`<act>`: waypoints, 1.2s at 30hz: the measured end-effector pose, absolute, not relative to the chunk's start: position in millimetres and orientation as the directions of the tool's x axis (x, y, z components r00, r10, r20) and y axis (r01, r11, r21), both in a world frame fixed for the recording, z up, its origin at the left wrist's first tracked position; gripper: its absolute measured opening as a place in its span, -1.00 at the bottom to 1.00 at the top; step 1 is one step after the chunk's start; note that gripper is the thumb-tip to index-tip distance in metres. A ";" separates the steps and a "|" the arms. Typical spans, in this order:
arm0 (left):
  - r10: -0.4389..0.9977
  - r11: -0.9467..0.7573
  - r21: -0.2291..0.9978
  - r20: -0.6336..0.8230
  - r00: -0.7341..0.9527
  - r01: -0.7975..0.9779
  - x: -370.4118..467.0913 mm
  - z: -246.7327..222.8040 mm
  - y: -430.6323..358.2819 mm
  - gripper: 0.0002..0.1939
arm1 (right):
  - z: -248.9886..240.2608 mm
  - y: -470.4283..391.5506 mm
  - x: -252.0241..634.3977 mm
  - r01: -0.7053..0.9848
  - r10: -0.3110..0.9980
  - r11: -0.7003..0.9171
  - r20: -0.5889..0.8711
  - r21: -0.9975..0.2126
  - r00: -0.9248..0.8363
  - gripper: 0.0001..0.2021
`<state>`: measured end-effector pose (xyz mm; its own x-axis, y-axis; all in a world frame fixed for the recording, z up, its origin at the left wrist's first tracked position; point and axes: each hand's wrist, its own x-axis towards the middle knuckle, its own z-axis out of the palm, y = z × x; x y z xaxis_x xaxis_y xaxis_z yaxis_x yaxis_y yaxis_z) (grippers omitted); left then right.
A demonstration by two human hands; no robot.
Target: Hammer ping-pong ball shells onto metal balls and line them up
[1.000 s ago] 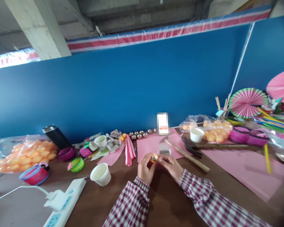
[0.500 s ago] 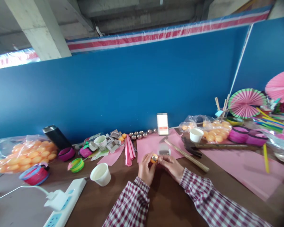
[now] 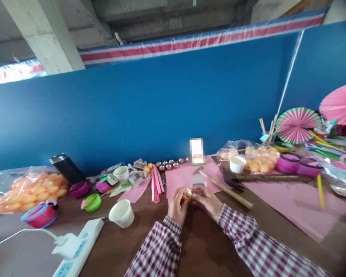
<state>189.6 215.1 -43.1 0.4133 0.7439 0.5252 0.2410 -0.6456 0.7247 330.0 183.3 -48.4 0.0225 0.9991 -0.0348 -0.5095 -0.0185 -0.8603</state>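
An orange ball (image 3: 187, 193) with a shiny silver patch is pinched between the fingers of my left hand (image 3: 177, 207), above the brown table. My right hand (image 3: 208, 202) is just right of the ball, its fingertips close together beside it; whether they hold anything is too small to tell. Beyond the hands lies pink paper (image 3: 177, 179) with a small hammer (image 3: 225, 188) on it, its wooden handle slanting to the right. Several silver balls (image 3: 168, 166) are lined up near the blue partition.
White cups (image 3: 121, 213) (image 3: 238, 164), a power strip (image 3: 80, 250) and a bag of orange balls (image 3: 31, 190) stand around. A claw hammer (image 3: 271, 178) lies at right, near another ball bag (image 3: 262, 161). Folded pink strips (image 3: 156, 184) lie left of the paper.
The right hand's fingers have shifted slightly toward the ball. The whole view has moved a little; the left hand still holds the ball.
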 end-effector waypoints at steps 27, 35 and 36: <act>0.757 -0.637 0.717 0.513 0.404 0.284 192.2 -46.9 212.4 -0.60 | -51.1 183.8 328.7 -0.423 1.000 -0.010 -0.016 -0.906 0.011 -0.62; 0.802 -0.581 0.776 0.492 0.339 0.247 193.5 -42.6 210.1 -0.57 | -49.4 183.9 326.3 -0.450 0.999 0.019 -0.006 -0.893 0.054 -0.66; 0.808 -0.573 0.781 0.487 0.331 0.248 193.5 -43.3 210.2 -0.57 | -49.1 183.8 326.3 -0.447 0.998 0.021 -0.005 -0.894 0.057 -0.66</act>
<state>193.5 210.2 -43.3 0.3306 0.8082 0.4873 0.2479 -0.5726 0.7815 326.3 183.8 -49.1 0.0573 0.9983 -0.0050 -0.4470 0.0212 -0.8943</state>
